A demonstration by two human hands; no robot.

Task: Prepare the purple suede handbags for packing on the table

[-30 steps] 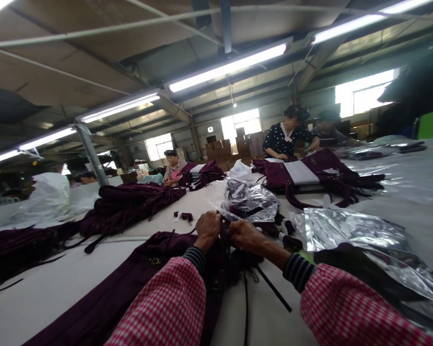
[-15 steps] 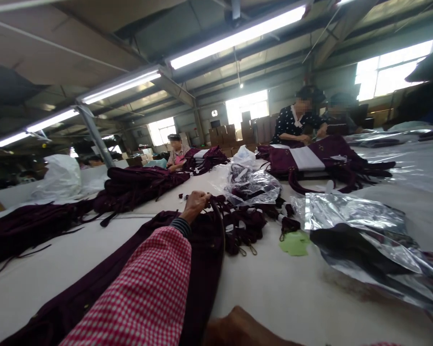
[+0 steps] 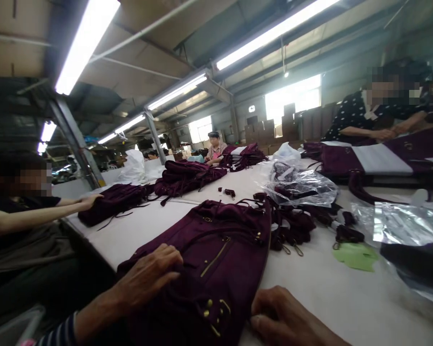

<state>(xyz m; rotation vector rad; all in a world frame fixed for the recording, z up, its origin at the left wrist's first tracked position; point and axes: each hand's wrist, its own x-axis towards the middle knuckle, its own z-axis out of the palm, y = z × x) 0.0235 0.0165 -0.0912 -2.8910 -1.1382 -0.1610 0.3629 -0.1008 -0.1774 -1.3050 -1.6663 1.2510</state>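
A dark purple handbag (image 3: 234,269) with gold zips and metal fittings lies flat on the white table in front of me. My left hand (image 3: 150,271) is over the bag's left side, its fingers bent and closed on the dark fabric; the exact fold they grip is hidden. At the lower right edge of the same bag, my right hand (image 3: 279,312) has curled fingers closed against the fabric. Beyond the right edge lies a heap of small purple straps (image 3: 295,228) with gold clips.
A co-worker's hands (image 3: 90,202) rest on another purple bag (image 3: 112,202) at left. Stacked bags (image 3: 187,178) lie farther back. On the right are clear plastic (image 3: 310,185), green paper (image 3: 356,257), a silvery bag (image 3: 400,226) and a co-worker in dotted clothing (image 3: 353,115).
My left hand has drawn back from the bag's far edge to its near left side. My view has turned left, bringing a seated co-worker into sight. More of the bag's front shows.
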